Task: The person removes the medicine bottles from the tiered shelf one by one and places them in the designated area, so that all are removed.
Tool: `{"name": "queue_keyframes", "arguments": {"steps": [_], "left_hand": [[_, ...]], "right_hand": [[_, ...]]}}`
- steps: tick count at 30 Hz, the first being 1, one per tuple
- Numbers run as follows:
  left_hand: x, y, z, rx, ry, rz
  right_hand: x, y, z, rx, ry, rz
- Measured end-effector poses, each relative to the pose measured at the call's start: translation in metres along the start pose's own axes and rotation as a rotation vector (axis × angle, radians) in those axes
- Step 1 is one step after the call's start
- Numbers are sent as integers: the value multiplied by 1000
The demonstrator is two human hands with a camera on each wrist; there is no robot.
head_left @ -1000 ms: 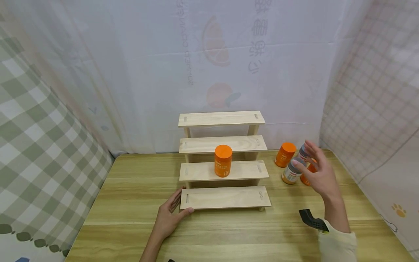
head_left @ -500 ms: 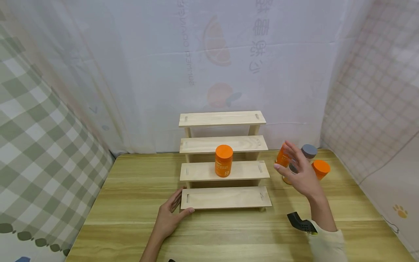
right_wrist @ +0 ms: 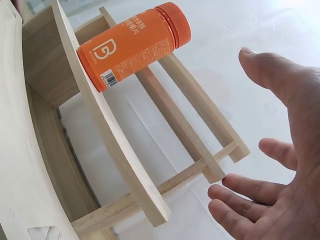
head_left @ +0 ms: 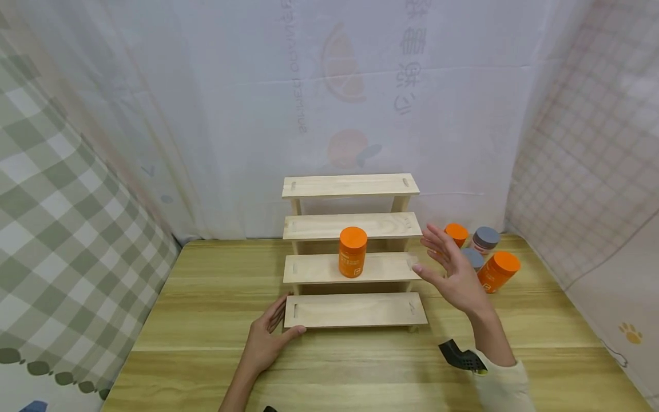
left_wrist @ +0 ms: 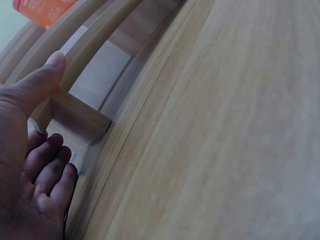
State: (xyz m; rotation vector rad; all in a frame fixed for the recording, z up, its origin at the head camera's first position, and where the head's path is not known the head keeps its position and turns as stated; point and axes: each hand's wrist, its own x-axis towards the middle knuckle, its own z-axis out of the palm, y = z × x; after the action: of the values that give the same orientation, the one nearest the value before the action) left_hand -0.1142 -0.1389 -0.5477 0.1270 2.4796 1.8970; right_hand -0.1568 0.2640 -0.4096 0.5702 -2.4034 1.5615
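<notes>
A four-tier wooden step rack (head_left: 355, 312) stands on the table. My left hand (head_left: 264, 344) holds the left end of its lowest tier, thumb on the front edge and fingers curled at the side. On the second tier from the bottom, an orange lidded bottle (head_left: 352, 254) with white print stands upright. In the right wrist view the bottle (right_wrist: 132, 45) is close, apart from my fingers. My right hand (head_left: 455, 280) hovers just right of the rack, its fingers spread and thumb apart, with nothing in it.
Right of the rack, partly behind my right hand, stand two orange bottles (head_left: 499, 271) and two grey-lidded bottles (head_left: 485, 239). A white printed curtain (head_left: 221, 126) hangs behind the table (head_left: 206, 320), with checked cloth (head_left: 67, 189) on the left.
My right hand has moved left from above the bottle group to the rack's right side, uncovering some of those bottles. The left hand and the bottle on the rack have stayed put.
</notes>
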Motion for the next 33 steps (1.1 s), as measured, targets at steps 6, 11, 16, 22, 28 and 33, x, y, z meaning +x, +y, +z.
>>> {"name": "queue_keyframes", "arguments": {"steps": [6,11,16,22,28,33], "left_hand": [[1,1,-2,-2,-7,-6],[2,2,-3,-6,-4,-7],[3,2,-3,-8,-3,-8],[2,1,-2,7,3,-10],[0,-1,-1,25,6,-6],[0,-1,-1,16,7,-12]], "right_hand": [[-1,-8,3,-6,9,-20],[0,-16,8,19,-14,-46],[2,-17,17,67,-52,-52],[4,-11,31,95,-114,-14],[5,-7,45,110,-138,30],[8,-9,56,101,-147,39]]}}
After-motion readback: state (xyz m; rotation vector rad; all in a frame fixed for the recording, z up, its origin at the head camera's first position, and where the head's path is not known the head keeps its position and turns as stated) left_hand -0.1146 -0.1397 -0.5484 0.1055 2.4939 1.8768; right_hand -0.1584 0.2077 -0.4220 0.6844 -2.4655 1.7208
